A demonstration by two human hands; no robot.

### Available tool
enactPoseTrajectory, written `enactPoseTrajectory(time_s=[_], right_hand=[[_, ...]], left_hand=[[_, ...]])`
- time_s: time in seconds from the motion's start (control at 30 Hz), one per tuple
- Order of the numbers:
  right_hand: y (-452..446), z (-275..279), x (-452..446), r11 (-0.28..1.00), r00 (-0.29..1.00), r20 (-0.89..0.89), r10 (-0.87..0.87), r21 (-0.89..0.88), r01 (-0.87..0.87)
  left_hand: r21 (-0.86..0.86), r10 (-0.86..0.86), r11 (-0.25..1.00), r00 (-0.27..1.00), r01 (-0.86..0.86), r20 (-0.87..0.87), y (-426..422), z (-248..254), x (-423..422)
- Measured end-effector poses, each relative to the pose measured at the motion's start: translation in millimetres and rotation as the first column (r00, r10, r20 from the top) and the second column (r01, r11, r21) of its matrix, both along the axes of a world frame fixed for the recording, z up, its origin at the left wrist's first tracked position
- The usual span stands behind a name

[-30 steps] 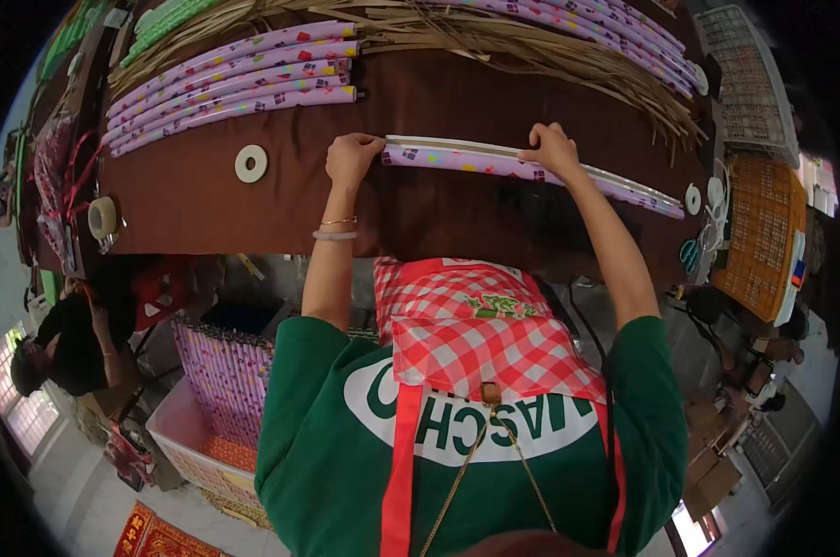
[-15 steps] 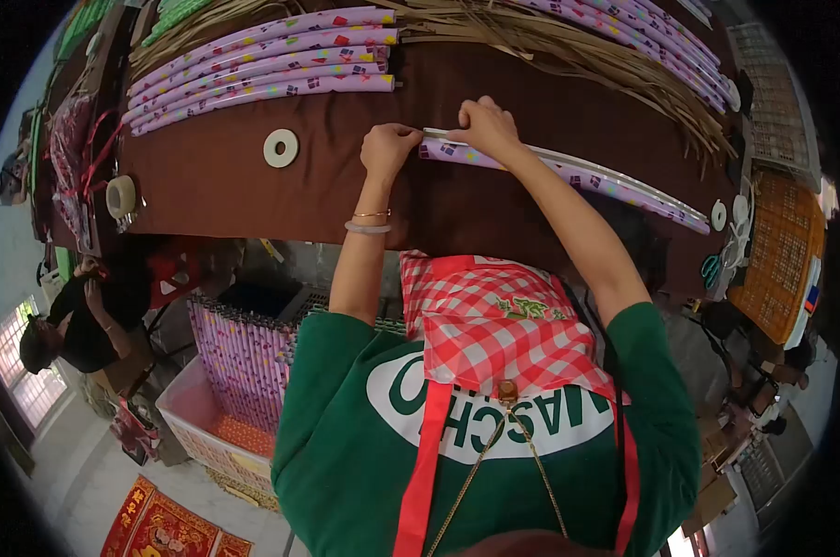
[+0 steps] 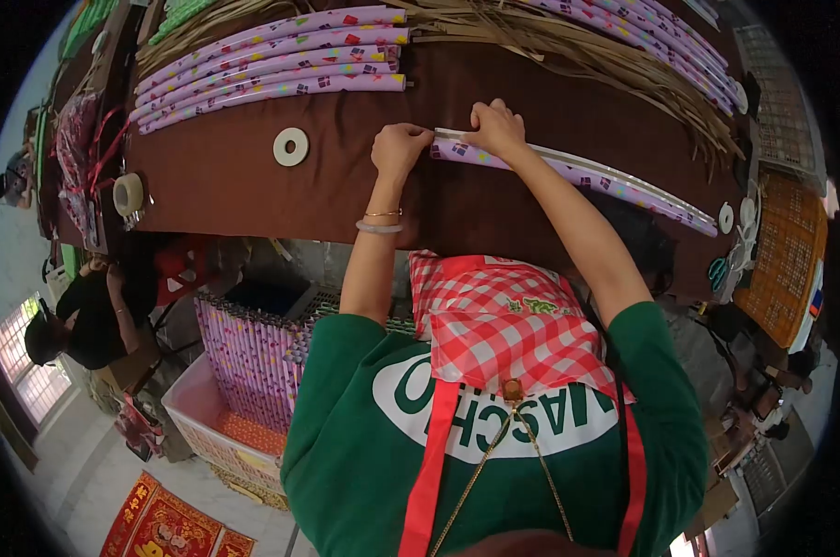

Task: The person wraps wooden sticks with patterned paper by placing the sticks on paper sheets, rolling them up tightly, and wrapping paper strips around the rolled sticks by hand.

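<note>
A long purple patterned roll (image 3: 615, 186) with a pale strip along its upper edge lies on the brown cloth (image 3: 346, 204). My left hand (image 3: 400, 151) is closed in a pinch at the roll's left end; what lies between the fingertips is too small to make out. Just right of it, my right hand (image 3: 498, 128) grips the strip side of the roll near that end, thumb and fingers pressed together. Several similar purple rolls (image 3: 281, 70) lie at the upper left. A white tape ring (image 3: 291, 147) rests on the cloth to the left of my hands.
Brown strips (image 3: 587, 56) lie along the back. Tape (image 3: 129, 193) sits at the left edge, teal scissors (image 3: 718, 271) at the right. A bin (image 3: 193, 422) beside upright purple rolls (image 3: 253, 362) stands lower left. Another person (image 3: 100, 311) is at the far left.
My right hand has moved left along the roll, close to my left hand. The whole view has shifted, so the table and rolls appear further right.
</note>
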State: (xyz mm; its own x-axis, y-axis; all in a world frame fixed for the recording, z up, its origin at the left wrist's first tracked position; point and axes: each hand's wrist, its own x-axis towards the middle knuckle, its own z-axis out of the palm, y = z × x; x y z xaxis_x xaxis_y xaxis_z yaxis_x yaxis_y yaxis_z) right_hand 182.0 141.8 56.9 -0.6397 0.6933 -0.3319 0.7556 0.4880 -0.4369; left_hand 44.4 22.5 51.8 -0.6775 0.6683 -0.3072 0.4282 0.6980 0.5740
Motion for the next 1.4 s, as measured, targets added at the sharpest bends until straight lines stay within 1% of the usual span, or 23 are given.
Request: enactPoseTrajectory(time_s=[0.03,0.1,0.27,0.37,0.43,0.47,0.53,0.6,0.67,0.77,0.83,0.87,0.97,1.03,1.1,1.17,1.23,1.27,1.33,1.4], right_hand=[[3,-1,5,1.0,1.0,0.002,0.001,0.004,-0.001],[9,1,18,1.0,1.0,0.005,-0.003,-0.005,0.003],[21,3,41,1.0,0.997,0.08,-0.014,0.003,0.014],[27,2,55,1.0,0.996,0.086,-0.025,-0.014,0.026],[30,1,62,1.0,0.995,0.097,-0.025,-0.002,0.025],[31,1,65,1.0,0.993,0.112,-0.022,0.009,0.021],[34,0,71,0.999,0.994,0.106,-0.036,0.006,0.036],[37,-1,76,0.998,0.993,0.103,-0.057,0.007,0.057],[39,-5,79,0.992,0.991,0.097,-0.095,-0.07,0.102],[37,-4,74,0.995,0.995,0.075,-0.073,-0.066,0.078],[36,-12,68,0.994,0.996,0.052,-0.07,-0.076,0.074],[36,-15,65,0.994,0.997,0.03,-0.067,-0.084,0.069],[27,3,46,0.99,0.998,-0.005,-0.06,-0.132,0.059],[21,5,28,0.992,0.998,-0.022,-0.057,-0.111,0.054],[16,1,14,0.997,1.0,0.001,-0.028,-0.072,0.028],[12,-2,7,0.998,1.0,-0.013,-0.009,-0.065,0.008],[7,-1,3,0.999,1.0,0.0,-0.002,-0.041,0.002],[6,-2,3,0.999,1.0,0.002,0.004,-0.044,-0.003],[6,-3,3,1.0,1.0,-0.007,0.003,0.004,-0.003],[6,-2,6,1.0,1.0,-0.008,0.007,0.004,-0.007]], left_hand=[[0.007,0.016,1.0,1.0,-0.016,0.015,0,0,0],[0.02,-0.003,1.0,1.0,0.002,0.006,0,-1,-1],[0.036,-0.016,0.999,1.0,0.017,-0.013,-2,-4,-2],[0.068,-0.028,0.997,1.0,0.027,0.01,1,-6,-1],[0.057,-0.098,0.994,0.995,0.098,-0.004,4,-6,3],[0.056,-0.098,0.994,0.995,0.098,-0.007,5,-6,5],[0.01,-0.151,0.988,0.988,0.151,-0.018,11,-3,9],[0.005,-0.151,0.988,0.988,0.151,-0.028,11,-1,9],[-0.004,-0.152,0.988,0.988,0.152,-0.041,11,-1,11],[0.032,-0.121,0.992,0.992,0.123,-0.044,7,-10,11],[0.052,-0.072,0.996,0.997,0.073,-0.027,8,-11,12],[0.052,-0.071,0.996,0.997,0.072,-0.027,8,-12,12],[0.003,-0.099,0.995,0.992,0.1,-0.076,13,3,19],[-0.077,-0.143,0.988,0.979,0.133,-0.144,17,8,21],[-0.072,-0.143,0.988,0.979,0.134,-0.147,19,4,20],[-0.071,-0.142,0.989,0.979,0.132,-0.149,20,0,20],[-0.083,-0.15,0.987,0.968,0.136,-0.201,20,5,24],[-0.085,-0.145,0.988,0.969,0.13,-0.198,19,4,24],[-0.057,-0.151,0.988,0.97,0.143,-0.191,19,2,24],[-0.063,-0.146,0.989,0.973,0.136,-0.181,20,1,23]])
